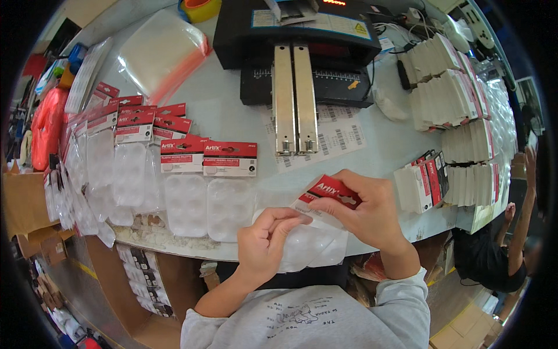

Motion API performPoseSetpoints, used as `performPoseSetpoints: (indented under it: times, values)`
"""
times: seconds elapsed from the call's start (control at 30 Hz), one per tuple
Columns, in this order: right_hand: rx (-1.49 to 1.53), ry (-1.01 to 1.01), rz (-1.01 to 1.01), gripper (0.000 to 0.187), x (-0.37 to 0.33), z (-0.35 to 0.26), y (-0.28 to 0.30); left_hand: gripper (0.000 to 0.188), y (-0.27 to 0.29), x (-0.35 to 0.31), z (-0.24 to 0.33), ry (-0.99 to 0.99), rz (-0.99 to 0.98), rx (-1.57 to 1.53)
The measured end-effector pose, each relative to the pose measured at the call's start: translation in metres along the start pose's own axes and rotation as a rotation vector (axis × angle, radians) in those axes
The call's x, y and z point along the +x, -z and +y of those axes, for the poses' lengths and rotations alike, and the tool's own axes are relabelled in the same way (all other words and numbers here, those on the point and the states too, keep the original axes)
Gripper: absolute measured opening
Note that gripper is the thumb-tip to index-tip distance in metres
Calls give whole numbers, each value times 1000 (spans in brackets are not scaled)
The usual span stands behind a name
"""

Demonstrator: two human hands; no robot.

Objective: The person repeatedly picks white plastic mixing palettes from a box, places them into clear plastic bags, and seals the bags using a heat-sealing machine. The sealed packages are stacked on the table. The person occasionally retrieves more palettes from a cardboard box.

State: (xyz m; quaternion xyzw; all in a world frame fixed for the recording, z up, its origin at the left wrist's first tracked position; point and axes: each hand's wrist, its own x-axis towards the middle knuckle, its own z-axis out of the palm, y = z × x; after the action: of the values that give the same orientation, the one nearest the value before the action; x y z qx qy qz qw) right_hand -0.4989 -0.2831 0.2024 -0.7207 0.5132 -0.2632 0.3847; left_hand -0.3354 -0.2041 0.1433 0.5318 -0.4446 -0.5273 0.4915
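Note:
My right hand (374, 205) grips a folded red-and-white header card (321, 193) between thumb and fingers. Just left of it, my left hand (263, 243) is closed in a pinch at the top edge of a clear plastic bag (309, 223), close to the card's lower edge. White plastic paint palettes (311, 249) with rounded wells lie below my hands, at the table's near edge; my fingers partly hide them. To the left, two finished-looking packs with cards, one a bagged palette (231, 209), lie side by side on the table.
A black bench machine (296, 55) with two long metal arms (283, 102) stands ahead. Stacks of folded cards (444, 99) fill the right side. More bagged palettes (129, 168) overlap at left, below a pile of clear bags (160, 52). Another person (494, 250) is at far right.

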Motion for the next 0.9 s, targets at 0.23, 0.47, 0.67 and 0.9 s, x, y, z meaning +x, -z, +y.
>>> performPoseSetpoints:
  times: [0.23, 0.47, 0.67, 0.9]
  values:
    - [-44, 99, -132, 26, 5, 10, 1, 10, -1, 0, 1, 101, 49, 94]
    - [62, -4, 38, 21, 4, 17, 4, 17, 4, 3, 3, 24, 218, 178]
    - [536, -500, -157, 15, -22, 37, 0, 20, 11, 10, -3, 57, 340, 48]
    - [716, -474, -173, 14, -40, 47, -13, 21, 15, 1, -5, 113, 312, 151]
